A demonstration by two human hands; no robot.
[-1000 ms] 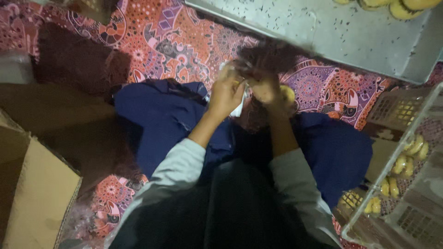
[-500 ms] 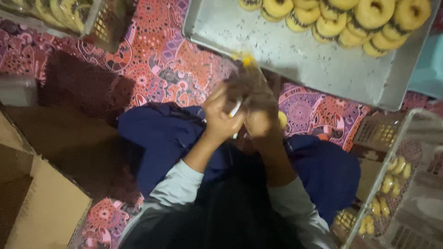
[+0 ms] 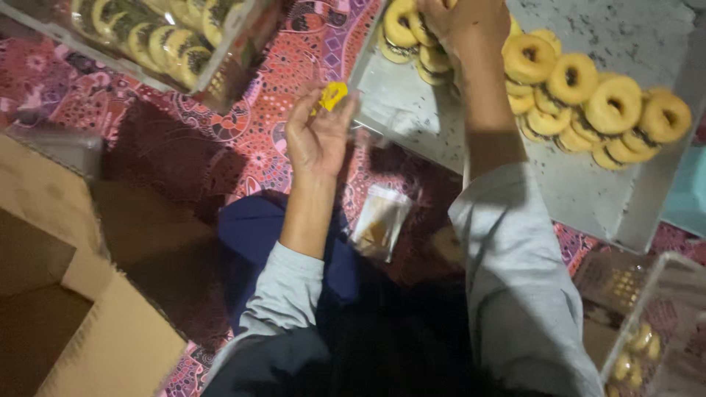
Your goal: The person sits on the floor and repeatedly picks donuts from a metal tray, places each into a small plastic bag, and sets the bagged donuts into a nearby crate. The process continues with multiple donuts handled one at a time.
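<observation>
My left hand [image 3: 318, 132] is raised over the patterned mat, fingers curled around a clear plastic bag [image 3: 382, 117] with a small yellow piece [image 3: 332, 94] at its top. My right hand [image 3: 465, 20] reaches up onto the grey metal tray [image 3: 640, 198] and rests on the pile of yellow ring-shaped cookies [image 3: 588, 95]; whether it grips one is hidden. A filled clear packet [image 3: 379, 222] lies on my lap below my hands.
A clear box of cookies [image 3: 165, 37] stands at the upper left. An open cardboard box [image 3: 66, 294] sits at the lower left. Clear plastic containers with cookies [image 3: 647, 331] are at the lower right. The red patterned mat [image 3: 250, 125] covers the floor.
My hands, held together at my lap before, have separated. The right hand moved up onto the cookie tray and the left lifted with the bag. The view tilted toward the tray.
</observation>
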